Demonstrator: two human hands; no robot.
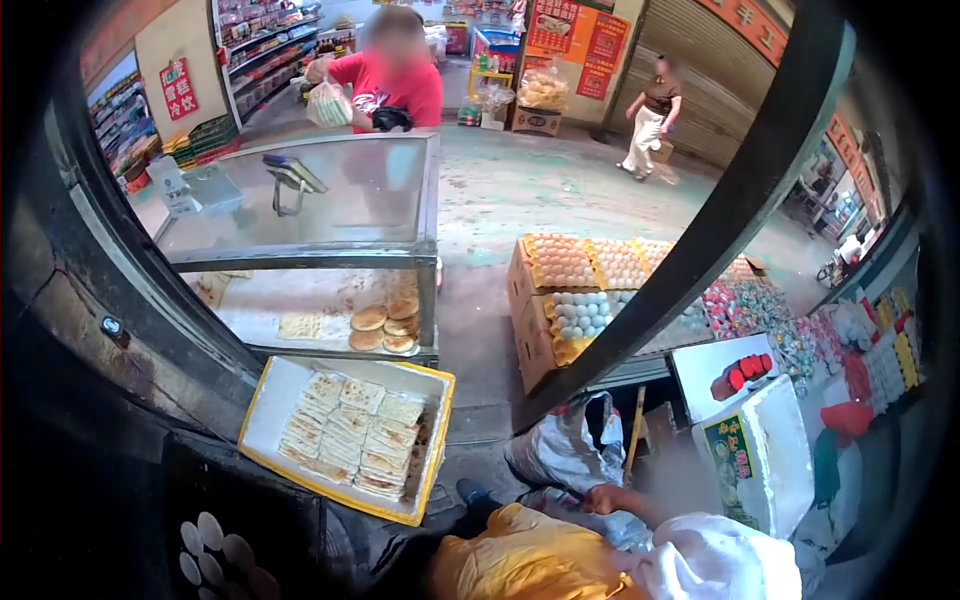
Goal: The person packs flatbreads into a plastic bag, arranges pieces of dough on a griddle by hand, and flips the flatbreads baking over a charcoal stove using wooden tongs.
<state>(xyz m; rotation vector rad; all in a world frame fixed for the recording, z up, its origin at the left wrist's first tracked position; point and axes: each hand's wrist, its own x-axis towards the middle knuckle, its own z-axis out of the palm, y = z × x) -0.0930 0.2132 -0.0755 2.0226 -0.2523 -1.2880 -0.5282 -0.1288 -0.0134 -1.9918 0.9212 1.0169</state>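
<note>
My right hand [605,498] is at the lower middle, reaching out of a white sleeve [720,560] in front of my yellow apron [530,560]. Its fingers look curled closed; whatever they may hold is too small to make out. Just beyond it slumps a large grey-white plastic bag [560,450], and more crumpled plastic lies below the hand. My left hand is out of sight. To the left, a white foam box [265,410] with a yellow rim holds stacks of flat breads [345,430].
A glass-topped counter [330,200] with round breads [385,325] stands ahead; behind it a person in red [400,90] holds a plastic bag [328,103]. Dark posts [690,220] frame egg trays [580,315] at right. Another person [655,115] walks outside. Pale discs [205,550] lie lower left.
</note>
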